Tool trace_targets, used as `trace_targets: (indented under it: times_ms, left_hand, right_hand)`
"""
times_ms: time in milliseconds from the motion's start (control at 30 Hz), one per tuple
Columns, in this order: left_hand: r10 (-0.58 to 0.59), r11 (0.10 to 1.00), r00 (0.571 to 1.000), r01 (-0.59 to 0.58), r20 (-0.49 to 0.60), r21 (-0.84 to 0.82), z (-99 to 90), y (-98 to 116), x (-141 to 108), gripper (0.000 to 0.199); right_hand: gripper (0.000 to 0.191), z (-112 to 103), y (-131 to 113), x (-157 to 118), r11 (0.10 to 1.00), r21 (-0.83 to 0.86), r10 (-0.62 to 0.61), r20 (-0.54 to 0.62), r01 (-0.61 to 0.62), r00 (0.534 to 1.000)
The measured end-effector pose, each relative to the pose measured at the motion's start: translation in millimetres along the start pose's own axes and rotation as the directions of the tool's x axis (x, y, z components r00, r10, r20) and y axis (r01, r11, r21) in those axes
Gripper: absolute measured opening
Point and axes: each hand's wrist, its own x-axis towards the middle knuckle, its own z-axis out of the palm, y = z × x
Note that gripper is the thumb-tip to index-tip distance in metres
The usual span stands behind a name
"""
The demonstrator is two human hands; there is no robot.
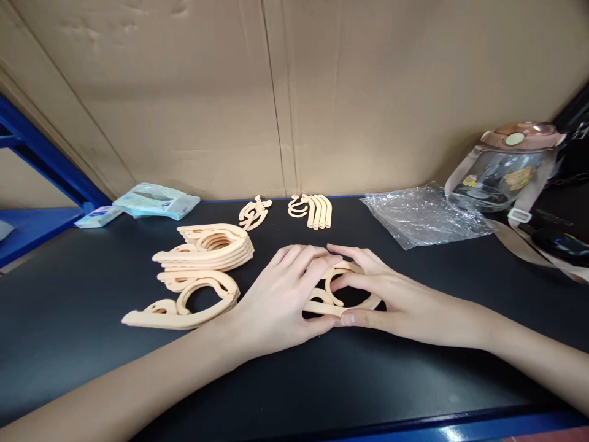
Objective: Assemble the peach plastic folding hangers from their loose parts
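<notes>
Both my hands are on a beige plastic folding hanger that lies folded on the black tabletop. My left hand covers its left part, fingers over the top and thumb at the near edge. From the other side my right hand grips it, thumb along the near edge and a finger reaching into the round opening. The two thumbs nearly meet. Just left of my left hand lie a pile of similar folded hangers and, nearer to me, a second group of them.
Loose beige pieces and a row of curved arms with hook pieces lie at the back. Crumpled clear plastic and a strapped water bottle are at right. Tissue packs sit back left, before a cardboard wall.
</notes>
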Motion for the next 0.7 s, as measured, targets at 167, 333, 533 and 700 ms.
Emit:
trace_targets:
  times_ms: [167, 333, 533, 700]
  left_hand:
    - [-0.020, 0.999, 0.999, 0.022, 0.048, -0.041, -1.7, 1.2, -0.4, 0.060]
    - [-0.029, 0.998, 0.995, 0.035, 0.099, -0.058, -3.1, 2.4, -2.6, 0.058]
    - [-0.025, 0.998, 0.994, 0.031, 0.105, -0.062, -3.1, 2.4, -2.9, 0.058]
    - [-0.011, 1.000, 0.995, 0.010, 0.100, 0.010, -15.6, 6.1, -3.4, 0.053]
  right_hand:
    - [0.021, 2.8, 4.4, 1.7, 0.990, 0.141, 0.005, -0.019, -0.002, 1.000]
    - [0.019, 1.1, 2.0, 3.0, 0.984, 0.180, 0.004, 0.000, -0.004, 1.000]
    - [0.021, 1.6, 2.3, 3.6, 0.985, 0.170, 0.004, 0.003, -0.005, 1.000]
    - [0.027, -0.9, 0.3, 2.6, 0.990, 0.136, 0.045, -0.051, -0.038, 0.998]
